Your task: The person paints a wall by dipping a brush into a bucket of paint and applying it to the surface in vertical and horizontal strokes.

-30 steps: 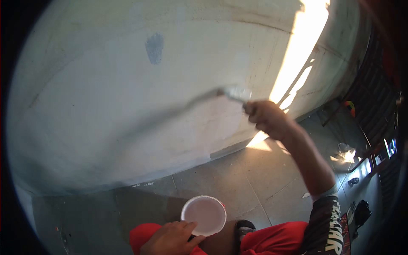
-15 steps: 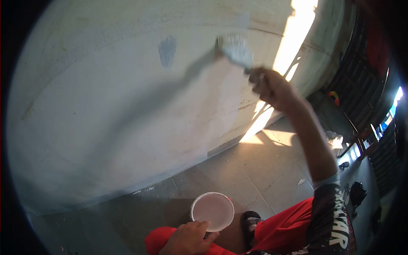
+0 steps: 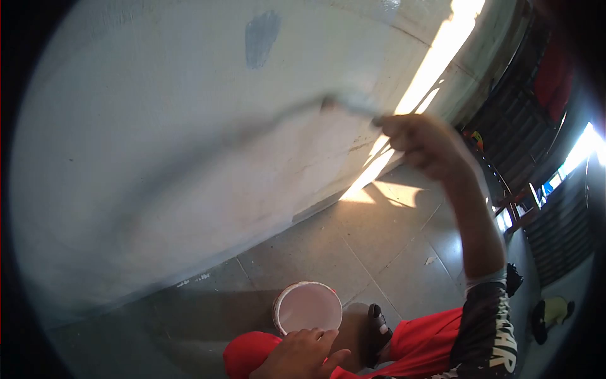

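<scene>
My right hand [image 3: 426, 142] is closed around the handle of a paintbrush [image 3: 355, 108]. The brush is blurred and seen nearly edge-on, its head over the pale wall [image 3: 189, 114], and a long soft shadow runs from it down to the left. My left hand [image 3: 302, 354] lies on my red-clad knee with its fingers stretched out, right by the near rim of a round bucket [image 3: 275, 309]. Inside the bucket is a pale, whitish content. A grey-blue patch [image 3: 262, 39] marks the wall above and left of the brush.
Grey floor tiles [image 3: 360, 252] meet the wall's foot. My sandalled foot [image 3: 379, 328] stands right of the bucket. A bright sunlight strip crosses the wall's right side. Dark slatted panels [image 3: 558, 234] and a dark object [image 3: 514, 279] are at right.
My right hand has brought the brush down the wall, and its broad face has turned edge-on. The view has shifted a little. My left hand stays on the knee.
</scene>
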`<state>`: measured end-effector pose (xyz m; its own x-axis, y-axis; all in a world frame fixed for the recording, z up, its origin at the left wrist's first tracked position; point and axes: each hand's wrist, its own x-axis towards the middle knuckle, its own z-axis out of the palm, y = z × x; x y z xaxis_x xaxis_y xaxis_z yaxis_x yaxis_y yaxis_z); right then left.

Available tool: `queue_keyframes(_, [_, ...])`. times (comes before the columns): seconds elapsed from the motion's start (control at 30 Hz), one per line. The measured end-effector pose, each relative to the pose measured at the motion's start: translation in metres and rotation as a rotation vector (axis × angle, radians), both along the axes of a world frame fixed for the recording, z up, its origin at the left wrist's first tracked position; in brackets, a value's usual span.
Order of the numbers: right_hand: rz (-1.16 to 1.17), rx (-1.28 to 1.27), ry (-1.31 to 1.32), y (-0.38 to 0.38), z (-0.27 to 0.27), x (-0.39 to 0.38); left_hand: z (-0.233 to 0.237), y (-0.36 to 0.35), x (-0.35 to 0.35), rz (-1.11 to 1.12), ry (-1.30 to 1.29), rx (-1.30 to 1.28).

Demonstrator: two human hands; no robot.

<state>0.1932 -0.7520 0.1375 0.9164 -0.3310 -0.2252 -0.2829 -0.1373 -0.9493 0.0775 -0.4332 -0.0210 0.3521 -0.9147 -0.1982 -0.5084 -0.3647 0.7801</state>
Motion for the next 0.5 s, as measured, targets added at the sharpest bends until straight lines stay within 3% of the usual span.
queue_keyframes(0.03, [-0.153, 0.172, -0.112, 0.013, 0.031, -0.008, 0.005, 0.000, 0.004, 0.024, 0.052, -0.014])
queue_keyframes(0.1, [0.135, 0.163, -0.298, -0.006, 0.070, -0.015, 0.005, 0.000, 0.005, 0.047, 0.048, -0.031])
queue_keyframes(0.17, [0.414, 0.341, -0.344, -0.006, 0.088, -0.008, 0.005, 0.002, 0.007, 0.069, 0.039, -0.034])
queue_keyframes(0.2, [0.223, 0.291, -0.414, 0.009, 0.082, -0.011, 0.005, 0.003, 0.008, 0.073, 0.033, -0.045])
queue_keyframes(0.3, [0.027, 0.291, -0.356, 0.005, 0.027, -0.014, 0.003, 0.007, 0.009, 0.064, 0.052, -0.058])
queue_keyframes(0.37, [-0.146, 0.066, -0.317, 0.031, -0.049, -0.008, 0.005, 0.008, 0.008, 0.056, 0.064, -0.051])
queue_keyframes(0.4, [-0.046, 0.278, -0.236, 0.022, -0.088, 0.001, 0.009, 0.007, 0.006, 0.060, 0.042, -0.049])
queue_keyframes(0.5, [-0.118, 0.345, -0.011, 0.028, -0.181, -0.003, 0.010, 0.009, 0.000, 0.078, 0.011, -0.029])
